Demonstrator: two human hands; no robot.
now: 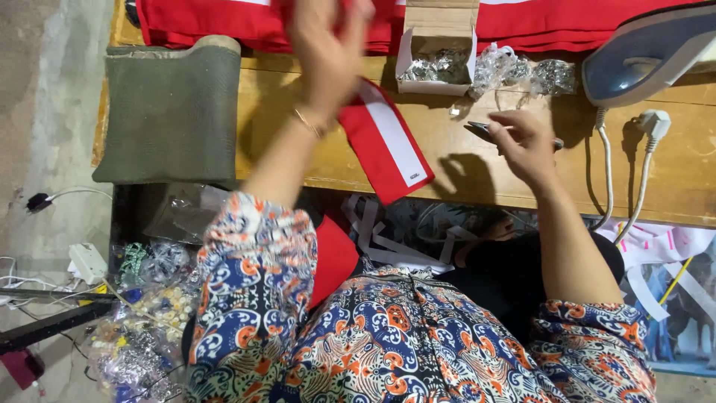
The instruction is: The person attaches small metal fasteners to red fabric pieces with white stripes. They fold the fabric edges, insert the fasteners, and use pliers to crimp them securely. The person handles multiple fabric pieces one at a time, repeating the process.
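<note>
At the far left of the frame, bare concrete floor (52, 97) runs beside the desk (693, 172). A folded green pad (171, 112) lies on the left end of the desk, its lower edge hanging over the desk's near edge. Below it, at lower left, bags of beads and buttons (142, 313) lie heaped on the floor.

The left hand (328, 45), blurred, is raised at upper centre, its fingers closed on a red cloth strip with a white band (388, 145). The strip slants down to the right, and its lower end overhangs the near desk edge.

A stack of red fabric (544, 22) lines the far edge. In front of it stands an open cardboard box of small metal parts (436, 56), with clear bags of similar parts (529, 75) just beside it.

The right hand (526, 142) rests at centre right, gripping a slim dark tool (485, 133). Bare desk surface lies open between the strip and this hand.

At upper right an electric iron (649, 48) sits near the edge, with white cords and a plug (652, 123) trailing over the near edge.
</note>
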